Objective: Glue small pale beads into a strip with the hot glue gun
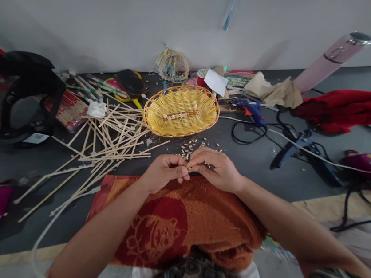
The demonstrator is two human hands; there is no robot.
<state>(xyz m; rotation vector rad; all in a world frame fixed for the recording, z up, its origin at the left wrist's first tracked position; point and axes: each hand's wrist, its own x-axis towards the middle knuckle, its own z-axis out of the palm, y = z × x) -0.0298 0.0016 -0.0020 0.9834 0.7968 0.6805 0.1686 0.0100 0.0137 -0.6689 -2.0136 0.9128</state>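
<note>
Head view: lying behind the hands, a scatter of small wooden pieces (pixel 191 147) on the dark table (pixel 263 170); beyond, sitting with a short beaded strip inside, a yellow woven basket (pixel 181 110); sprawling to the left, thin wooden sticks (pixel 105 143); to the right, a blue glue gun (pixel 252 110). Spreading beneath the wrists, an orange towel (pixel 181 219). Meeting fingertip to fingertip, left hand (pixel 162 172) and right hand (pixel 216 167), both curling closed, pinching a tiny piece (pixel 189 168) between them; its axis too small to tell.
</note>
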